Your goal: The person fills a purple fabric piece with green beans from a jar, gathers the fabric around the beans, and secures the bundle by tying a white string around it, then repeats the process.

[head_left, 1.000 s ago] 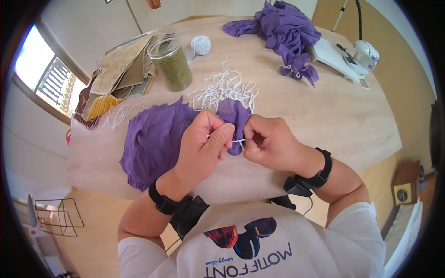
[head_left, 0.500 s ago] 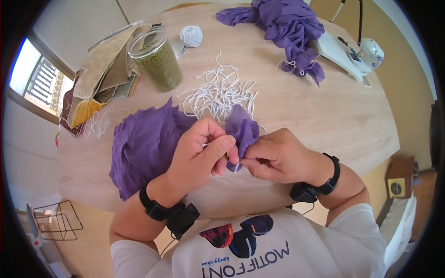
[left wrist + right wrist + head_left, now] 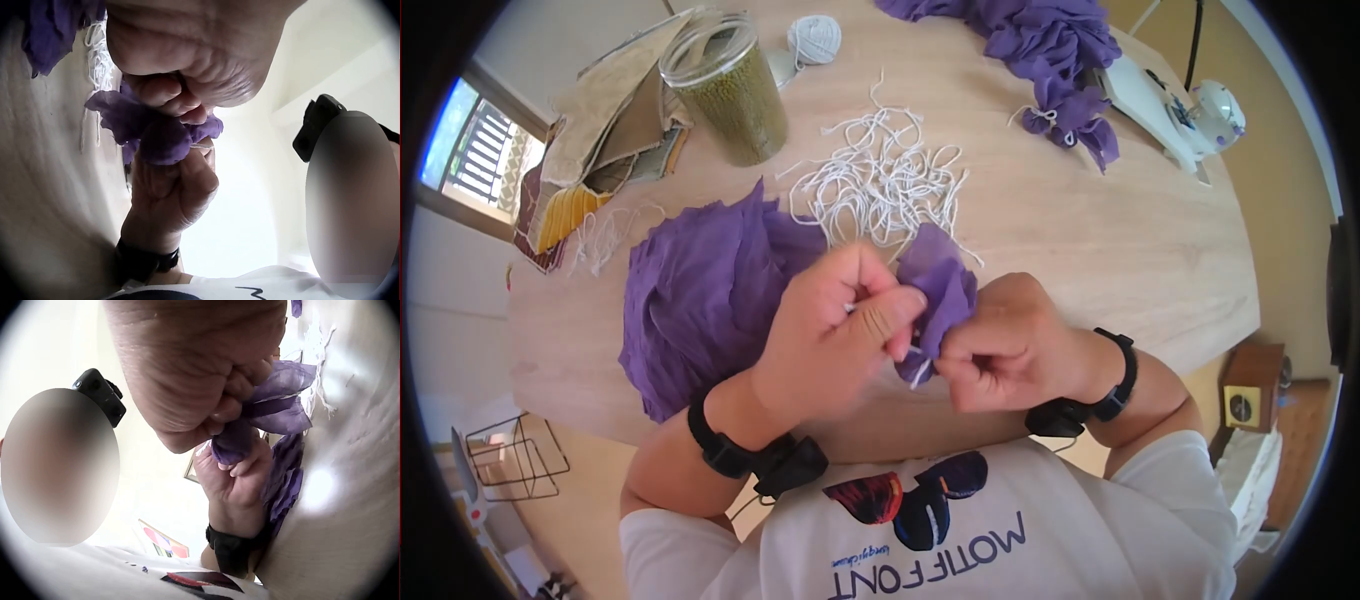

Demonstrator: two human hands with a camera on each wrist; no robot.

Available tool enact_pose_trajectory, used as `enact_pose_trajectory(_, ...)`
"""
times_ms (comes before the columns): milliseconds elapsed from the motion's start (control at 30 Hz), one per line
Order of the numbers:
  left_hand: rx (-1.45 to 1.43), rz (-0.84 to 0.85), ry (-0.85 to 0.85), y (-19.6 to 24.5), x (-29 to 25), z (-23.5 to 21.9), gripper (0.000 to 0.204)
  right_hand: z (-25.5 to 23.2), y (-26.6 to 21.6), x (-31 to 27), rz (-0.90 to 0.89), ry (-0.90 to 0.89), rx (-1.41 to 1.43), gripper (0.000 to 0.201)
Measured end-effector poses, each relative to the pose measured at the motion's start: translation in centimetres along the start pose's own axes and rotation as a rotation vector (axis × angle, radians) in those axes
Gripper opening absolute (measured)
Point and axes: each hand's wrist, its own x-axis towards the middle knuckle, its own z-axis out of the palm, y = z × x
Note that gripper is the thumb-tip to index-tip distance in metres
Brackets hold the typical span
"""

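Observation:
A small piece of purple cloth [image 3: 940,285] lies between my two hands, its loose top spreading upward. Its lower end is gathered into a rounded bundle [image 3: 165,142], with white string [image 3: 920,374] around the neck. My left hand [image 3: 835,335], at the cloth's left, pinches string between thumb and curled forefinger; a bit of string shows at its knuckles. On the other side my right hand [image 3: 1015,345] has its fingers curled, pinching string close against the bundle. In the right wrist view the bundle [image 3: 231,444] hangs below the right fingers, with the left hand [image 3: 234,478] behind it.
A heap of white strings [image 3: 885,185] lies just beyond the hands. Stacked purple cloth [image 3: 695,300] is at left, near a jar of green beans [image 3: 735,110], yarn ball [image 3: 814,40] and fabric samples [image 3: 605,130]. More purple cloth [image 3: 1050,45] and a sewing machine [image 3: 1205,120] stand back right.
The string, earlier stretched between the hands, now sits down by the bundle. My right hand has moved down and closer to the cloth's lower end. The head view has shifted.

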Motion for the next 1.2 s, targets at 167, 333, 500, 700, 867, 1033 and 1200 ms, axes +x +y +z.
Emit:
enact_pose_trajectory(167,-0.168,0.116,-0.014,-0.9,0.9,-0.8,0.017,-0.4,-0.2,-0.5,0.302,0.174,0.395,0.021)
enact_pose_trajectory(333,-0.079,0.026,-0.178,-1.3,0.4,-0.2,0.035,-0.8,-1.1,-0.2,0.518,0.181,0.52,0.018)
enact_pose_trajectory(500,-0.132,-0.005,-0.099,-1.6,0.6,-0.6,0.043,0.4,0.3,-0.4,0.381,0.25,0.425,0.015)
enact_pose_trajectory(700,-0.288,-0.003,-0.095,-2.4,0.8,-0.8,0.042,0.8,0.1,0.0,0.335,0.267,0.046,0.025)
enact_pose_trajectory(867,-0.344,-0.016,-0.111,-2.6,0.9,-0.7,0.041,0.6,-0.1,0.0,0.314,0.282,-0.074,0.024)
enact_pose_trajectory(1033,-0.291,-0.022,-0.06,-2.4,1.0,-0.2,0.039,0.5,0.3,-0.4,0.25,0.285,-0.138,0.028)
enact_pose_trajectory(1200,-0.48,-0.066,-0.141,-2.0,1.0,-1.0,0.04,-1.1,-1.4,0.7,0.057,0.449,-0.161,0.031)
